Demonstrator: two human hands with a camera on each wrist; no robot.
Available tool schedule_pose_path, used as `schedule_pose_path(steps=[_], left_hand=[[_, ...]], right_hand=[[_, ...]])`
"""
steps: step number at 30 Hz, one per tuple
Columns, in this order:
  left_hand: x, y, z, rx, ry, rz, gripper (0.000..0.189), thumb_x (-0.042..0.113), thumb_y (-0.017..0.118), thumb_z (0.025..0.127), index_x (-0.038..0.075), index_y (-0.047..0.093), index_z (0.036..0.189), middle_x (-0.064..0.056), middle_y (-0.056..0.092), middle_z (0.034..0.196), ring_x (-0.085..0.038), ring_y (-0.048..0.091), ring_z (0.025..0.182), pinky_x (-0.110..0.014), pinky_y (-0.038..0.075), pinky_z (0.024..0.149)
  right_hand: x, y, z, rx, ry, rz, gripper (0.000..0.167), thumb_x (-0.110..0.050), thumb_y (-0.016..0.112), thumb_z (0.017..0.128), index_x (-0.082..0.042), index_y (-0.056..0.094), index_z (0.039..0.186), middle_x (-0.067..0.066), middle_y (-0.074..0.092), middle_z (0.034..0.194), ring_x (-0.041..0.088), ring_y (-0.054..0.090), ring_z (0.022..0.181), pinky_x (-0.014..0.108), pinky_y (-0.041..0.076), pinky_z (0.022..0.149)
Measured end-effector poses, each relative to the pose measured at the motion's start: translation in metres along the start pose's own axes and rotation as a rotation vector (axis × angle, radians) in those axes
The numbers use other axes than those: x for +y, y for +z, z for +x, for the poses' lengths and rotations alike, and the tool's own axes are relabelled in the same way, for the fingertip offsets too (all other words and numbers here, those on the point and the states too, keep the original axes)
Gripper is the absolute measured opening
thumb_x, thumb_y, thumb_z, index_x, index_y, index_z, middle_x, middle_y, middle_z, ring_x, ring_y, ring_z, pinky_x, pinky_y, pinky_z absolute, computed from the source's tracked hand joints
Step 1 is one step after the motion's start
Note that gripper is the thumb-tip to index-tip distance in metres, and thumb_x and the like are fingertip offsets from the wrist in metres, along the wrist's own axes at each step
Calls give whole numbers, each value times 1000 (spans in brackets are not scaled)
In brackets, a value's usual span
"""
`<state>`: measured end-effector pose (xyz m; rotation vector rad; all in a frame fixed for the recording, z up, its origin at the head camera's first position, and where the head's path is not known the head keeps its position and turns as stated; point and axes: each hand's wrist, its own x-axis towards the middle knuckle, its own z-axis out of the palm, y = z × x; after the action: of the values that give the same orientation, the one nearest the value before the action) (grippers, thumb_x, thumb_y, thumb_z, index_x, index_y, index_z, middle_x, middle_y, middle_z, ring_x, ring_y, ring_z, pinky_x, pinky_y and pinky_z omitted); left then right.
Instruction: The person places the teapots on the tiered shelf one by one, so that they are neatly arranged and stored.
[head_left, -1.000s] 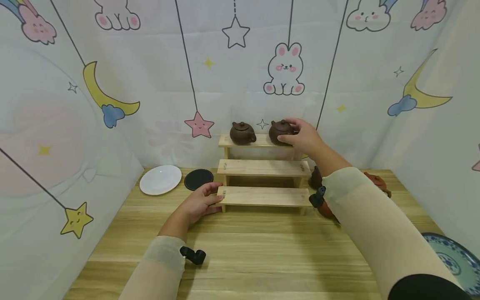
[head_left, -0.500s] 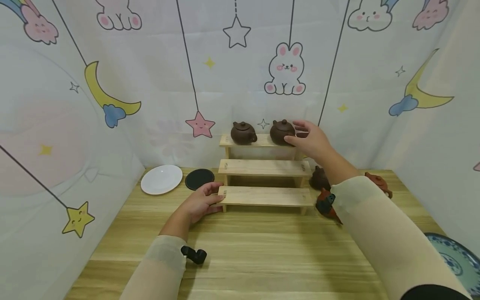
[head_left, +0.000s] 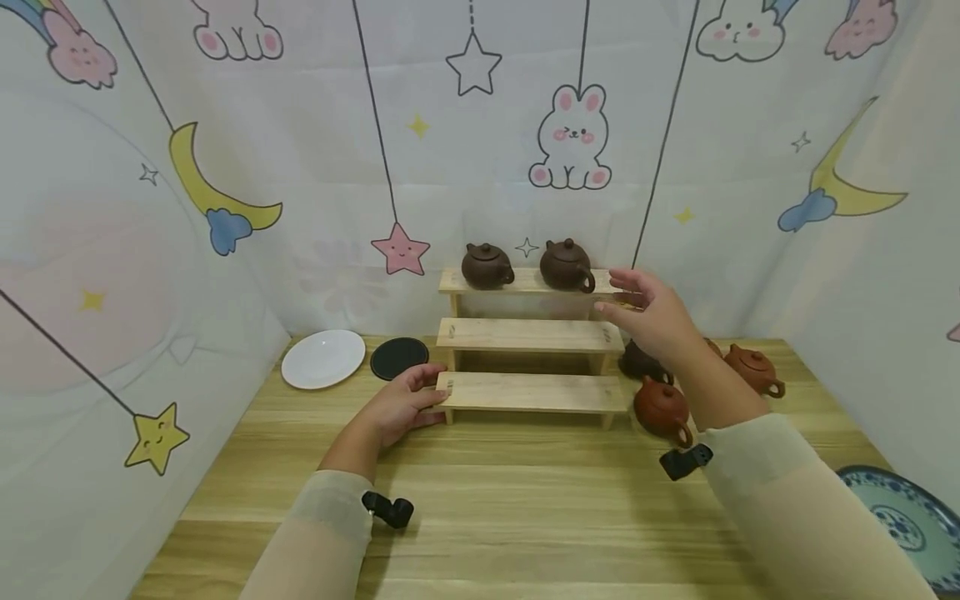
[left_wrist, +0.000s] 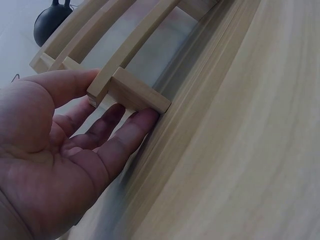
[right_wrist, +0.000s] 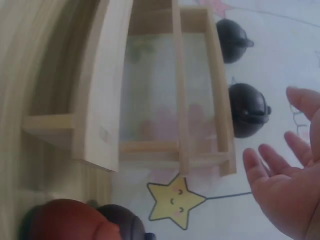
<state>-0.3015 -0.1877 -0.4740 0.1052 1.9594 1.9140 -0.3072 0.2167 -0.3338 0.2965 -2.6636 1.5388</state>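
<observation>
A three-step wooden display stand [head_left: 532,392] stands on the table. My left hand [head_left: 397,406] holds the left end of its lowest step; in the left wrist view the thumb lies on the board and the fingertips [left_wrist: 145,119] are at the leg beneath. On the top step sit two dark brown teapots, the left teapot [head_left: 485,267] and the right teapot [head_left: 566,265], handles toward the right. My right hand [head_left: 652,317] hovers just right of the upper steps, fingers spread and nothing in them. In the right wrist view the right teapot [right_wrist: 248,111] is apart from the fingers.
Right of the stand are a reddish-brown teapot [head_left: 662,408], a dark teapot [head_left: 641,362] behind it and another reddish teapot [head_left: 752,369], partly behind my right arm. A white plate [head_left: 322,360] and black round coaster [head_left: 399,358] lie left. A blue-patterned plate [head_left: 911,533] is at the right edge.
My right hand has let go of the right teapot on the top step and moved right and down, uncovering its handle and the teapots on the table. The left hand has stayed in place.
</observation>
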Motion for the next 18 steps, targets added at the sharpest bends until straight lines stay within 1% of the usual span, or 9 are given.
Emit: schedule_pose_path(steps=[3,5,9,11,13,16,18], left_hand=[[0,0,0,-6,5,2,62,9,64,106,7,37,162,-19,40,163,-26,62,131,-52,58,111],[0,1,0,-3,0,-6,62,8,64,106,8,38,162,-18,40,163,-26,62,130,-51,58,110],[-1,0,0,0,-3,-12,61,8,65,106,9,38,162,-18,41,163,-25,63,130,-50,59,109],[-1,0,0,5,-3,-14,61,8,65,106,10,39,162,-17,41,163,-25,63,130,-50,59,109],[-2,0,0,7,1,-11,62,8,65,106,9,39,162,-18,41,163,-24,63,129,-50,59,109],[-2,-1,0,8,3,-11,62,8,65,106,9,39,162,-18,41,163,-24,64,128,-50,59,109],[-2,-1,0,5,5,-10,62,8,65,106,10,39,162,-18,42,163,-24,64,127,-50,59,109]], right_hand=[[9,2,-19,-10,15,25,81,-49,74,100,-20,38,166,9,43,170,36,43,156,61,45,122],[15,4,-30,-14,33,27,80,-49,73,101,-22,38,166,9,44,169,36,44,155,58,47,121],[31,7,-46,4,59,33,77,-46,73,102,-22,39,166,9,47,166,35,48,150,46,52,115],[39,7,-51,23,69,35,77,-46,73,102,-22,38,166,9,48,166,34,49,149,44,51,115],[47,5,-57,42,78,31,80,-49,73,101,-22,37,167,10,48,166,35,48,149,48,49,117],[60,0,-66,53,93,1,84,-55,72,99,-22,36,168,11,47,167,39,45,152,62,44,120],[69,-5,-71,60,99,-22,86,-57,72,99,-22,36,168,13,47,167,42,43,153,67,41,120]])
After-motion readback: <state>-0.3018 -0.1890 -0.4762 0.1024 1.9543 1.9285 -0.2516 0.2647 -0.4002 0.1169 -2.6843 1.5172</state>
